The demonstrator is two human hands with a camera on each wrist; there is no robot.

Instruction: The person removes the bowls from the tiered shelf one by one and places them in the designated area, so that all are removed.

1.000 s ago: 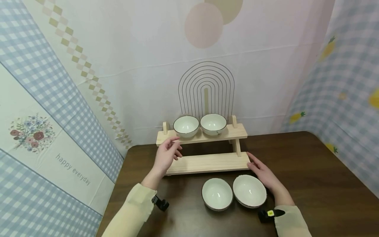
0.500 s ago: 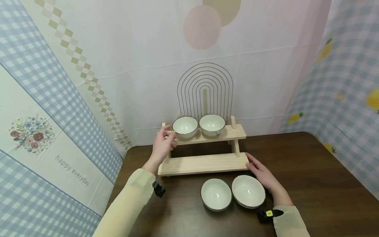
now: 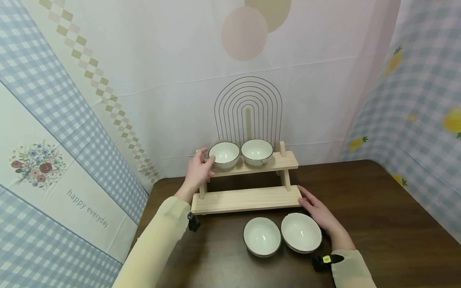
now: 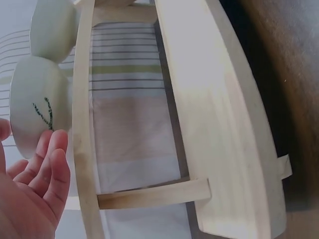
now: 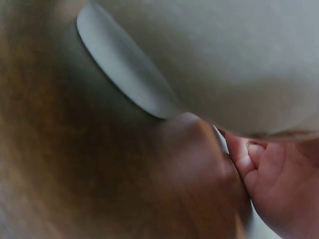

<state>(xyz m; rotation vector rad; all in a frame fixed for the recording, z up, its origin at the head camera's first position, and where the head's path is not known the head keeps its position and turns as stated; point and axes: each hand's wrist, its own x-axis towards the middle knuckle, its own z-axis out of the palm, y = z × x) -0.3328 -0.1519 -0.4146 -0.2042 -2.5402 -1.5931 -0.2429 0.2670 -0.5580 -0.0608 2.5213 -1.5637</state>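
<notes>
The left upper bowl (image 3: 225,154) sits upright on the upper shelf (image 3: 282,161) of a wooden rack. At its 8 o'clock is the left hand (image 3: 196,171), which has the near rim between thumb and curled fingers; how firmly cannot be told. The left wrist view shows those fingertips at the outer wall, beside a green mark (image 4: 44,112).

At 3 o'clock, touching or just beside it, is the right upper bowl (image 3: 257,151). The lower shelf (image 3: 245,199) runs below, towards 5 o'clock. At 4 o'clock the right hand (image 3: 319,211) rests with fairly straight fingers against that shelf's end. At 5 o'clock, out on the table (image 3: 374,208), stand the left table bowl (image 3: 262,237) and, just beyond it, the right table bowl (image 3: 301,233).

A sideways push from the left hand could knock the two upper bowls together; a rim-only hold could let the bowl slip; a hard pull could shift the rack should the right hand ease off.

Counted: four bowls visible, two up and two down, any stacking unclear; one rack, two shelves, two hands.
</notes>
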